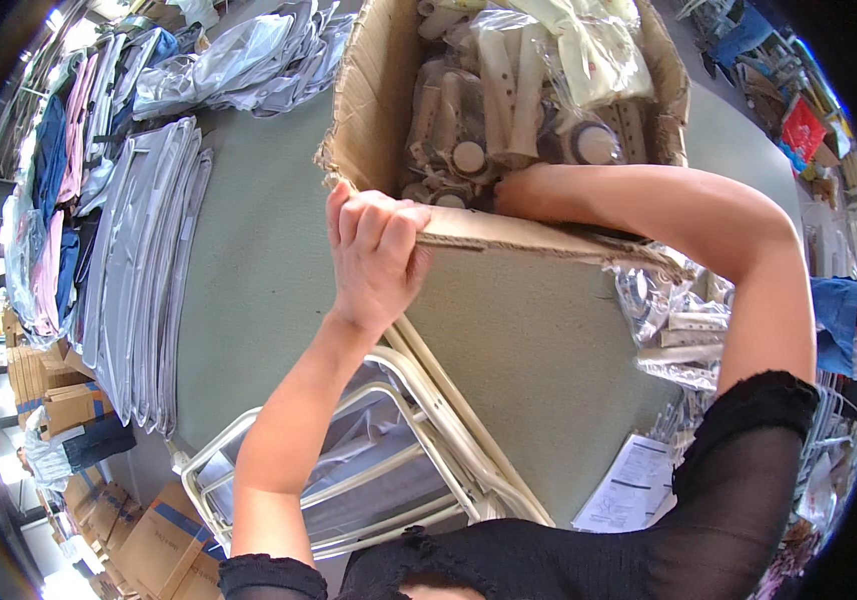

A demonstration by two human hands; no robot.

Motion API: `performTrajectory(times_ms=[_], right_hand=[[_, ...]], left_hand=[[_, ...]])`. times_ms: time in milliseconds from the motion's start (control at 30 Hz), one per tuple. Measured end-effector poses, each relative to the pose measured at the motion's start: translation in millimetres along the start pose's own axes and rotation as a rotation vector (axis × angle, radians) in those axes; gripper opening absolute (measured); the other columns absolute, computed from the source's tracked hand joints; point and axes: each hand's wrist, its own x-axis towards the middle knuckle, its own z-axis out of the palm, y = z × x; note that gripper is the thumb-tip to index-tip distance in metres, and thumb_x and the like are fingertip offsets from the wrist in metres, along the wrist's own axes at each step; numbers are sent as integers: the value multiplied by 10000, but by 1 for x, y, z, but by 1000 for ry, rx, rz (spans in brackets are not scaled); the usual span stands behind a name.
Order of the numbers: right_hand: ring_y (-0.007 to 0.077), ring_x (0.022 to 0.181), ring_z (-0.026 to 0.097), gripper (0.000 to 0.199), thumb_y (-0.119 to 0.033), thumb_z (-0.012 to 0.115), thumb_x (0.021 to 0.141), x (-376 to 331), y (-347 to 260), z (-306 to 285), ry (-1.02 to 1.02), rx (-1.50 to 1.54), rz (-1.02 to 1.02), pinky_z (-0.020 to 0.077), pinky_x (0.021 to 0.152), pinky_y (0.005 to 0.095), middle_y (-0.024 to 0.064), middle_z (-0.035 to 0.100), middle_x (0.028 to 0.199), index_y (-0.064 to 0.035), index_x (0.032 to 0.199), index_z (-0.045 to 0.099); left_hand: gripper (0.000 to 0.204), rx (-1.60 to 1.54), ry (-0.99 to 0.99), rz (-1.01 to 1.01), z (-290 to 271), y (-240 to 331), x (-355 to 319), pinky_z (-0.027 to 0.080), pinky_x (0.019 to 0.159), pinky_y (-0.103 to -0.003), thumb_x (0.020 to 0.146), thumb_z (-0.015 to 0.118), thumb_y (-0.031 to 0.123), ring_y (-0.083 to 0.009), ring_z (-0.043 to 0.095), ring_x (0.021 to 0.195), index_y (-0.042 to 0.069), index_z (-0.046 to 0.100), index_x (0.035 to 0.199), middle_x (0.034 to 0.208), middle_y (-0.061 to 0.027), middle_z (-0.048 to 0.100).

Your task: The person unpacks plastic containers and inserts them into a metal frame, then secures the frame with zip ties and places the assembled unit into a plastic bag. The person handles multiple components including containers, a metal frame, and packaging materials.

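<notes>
A large open cardboard box (373,95) stands at the top of the view. My left hand (376,250) is closed over its near left edge, fingers curled across the cardboard. Over the near wall reaches my right arm, and my right hand (528,194) is down inside the box, its fingers hidden among the contents. Clear plastic bags (603,65) in the box hold cream-coloured tubes (508,95) with holes along them. Round white caps (468,157) show near my right hand.
A cream metal folding frame (408,400) with grey fabric leans below my left forearm. More bagged parts (683,330) and a printed sheet (628,483) lie at right. Flat grey fabric panels (143,270) are stacked at left. Another person (78,440) is far left, near cardboard cartons (163,545).
</notes>
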Motion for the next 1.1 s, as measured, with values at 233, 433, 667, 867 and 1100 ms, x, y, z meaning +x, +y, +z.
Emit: performTrajectory(times_ms=[233,433,667,867,1100], right_hand=[[345,1000,610,341,-290,494,864,31,-12,16,28,105,511,480,867,421,174,654,1055,-65,1057,662],[329,946,633,344,-297,474,874,48,6,40,214,-4,363,499,807,440,176,662,1020,-39,1009,656],[298,848,635,287,-241,533,820,33,-11,12,-7,182,483,488,741,434,197,662,945,-23,960,658],[272,764,637,244,-192,583,774,0,-54,-83,161,319,606,479,685,429,214,662,881,-10,918,661],[327,1124,452,499,-315,671,699,-115,-226,-103,1070,-165,535,405,856,511,140,535,1156,-96,1138,574]], left_hand=[[337,14,-96,-15,-9,-5,1,240,1085,-458,695,704,82,-227,489,1016,164,536,976,918,-17,500],[311,10,-98,-33,-10,-4,3,244,1085,-463,710,698,90,-231,488,1018,158,523,958,921,-21,491],[305,-18,-97,-15,-12,-5,13,273,1062,-469,722,703,90,-245,502,1001,150,524,961,946,-25,511],[286,64,-134,26,-18,-29,13,300,1003,-460,813,680,300,-276,517,955,113,511,948,893,-64,528],[380,-840,186,-280,-74,90,14,485,784,-353,817,675,364,-203,613,860,42,604,1006,917,-76,623]])
